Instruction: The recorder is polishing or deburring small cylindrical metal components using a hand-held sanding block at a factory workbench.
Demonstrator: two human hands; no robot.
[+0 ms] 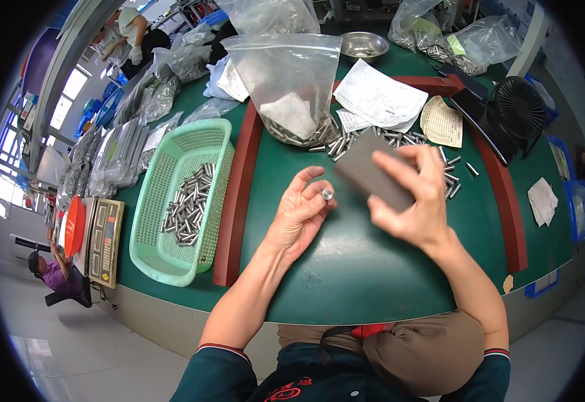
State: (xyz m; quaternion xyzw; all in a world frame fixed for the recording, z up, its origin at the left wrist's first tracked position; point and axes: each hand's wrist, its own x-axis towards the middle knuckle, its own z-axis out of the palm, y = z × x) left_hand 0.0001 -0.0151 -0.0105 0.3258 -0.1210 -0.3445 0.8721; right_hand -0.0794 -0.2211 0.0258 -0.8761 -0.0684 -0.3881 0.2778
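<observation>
My left hand (291,224) pinches a short metal pin (327,195) between thumb and fingers, with the pin's round end turned up. Just right of it, my right hand (414,195) grips a flat dark grey-brown block (371,169), blurred by motion; its exact kind cannot be made out. The block is beside the pin, with a small gap between them. Beyond the hands lies a heap of loose metal pins (453,179), partly covered by papers and the block. More pins (189,206) lie in a pale green plastic basket (227,157) to my left.
Red bars (233,224) frame the green table (366,281). A clear bag (289,80) of pins, papers (381,97) and a steel bowl (365,48) stand at the back. A black fan (520,107) is right; a scale (106,241) is left. Two people (64,273) are farther off left.
</observation>
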